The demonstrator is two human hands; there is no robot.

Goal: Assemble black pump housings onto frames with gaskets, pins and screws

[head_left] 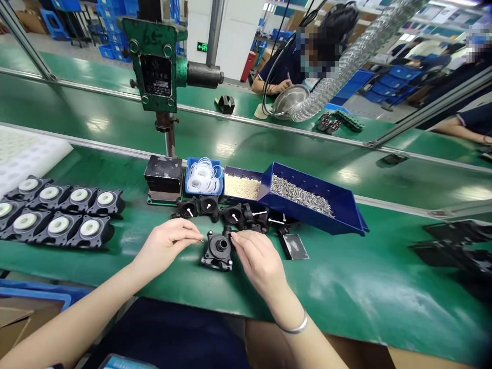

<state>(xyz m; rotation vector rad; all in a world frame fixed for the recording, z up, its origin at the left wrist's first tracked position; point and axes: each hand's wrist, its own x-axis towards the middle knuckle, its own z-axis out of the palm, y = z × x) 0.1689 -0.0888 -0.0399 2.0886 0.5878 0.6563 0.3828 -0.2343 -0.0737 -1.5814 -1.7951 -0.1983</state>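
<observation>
A black plastic pump housing (218, 248) rests on the green bench before me, its round central port facing up and a spout at its back. Just left of it, my left hand (165, 245) is closed in a pinch, with the thin metal tip of a screw (202, 240) showing at the fingertips. My right hand (259, 256) pinches at the housing's upper right corner; whatever lies between those fingers is hidden. Light screw heads show at some of the housing's corners. Behind it lie several black parts (232, 215), some with white pins.
A blue bin of metal screws (346, 207) tilts beside a tray of small cream pieces (242, 186) and a blue basket of white rings (203, 177). A green press (156, 66) stands behind. Black housings with white discs (57, 224) line the left. A co-worker (280, 66) sits opposite.
</observation>
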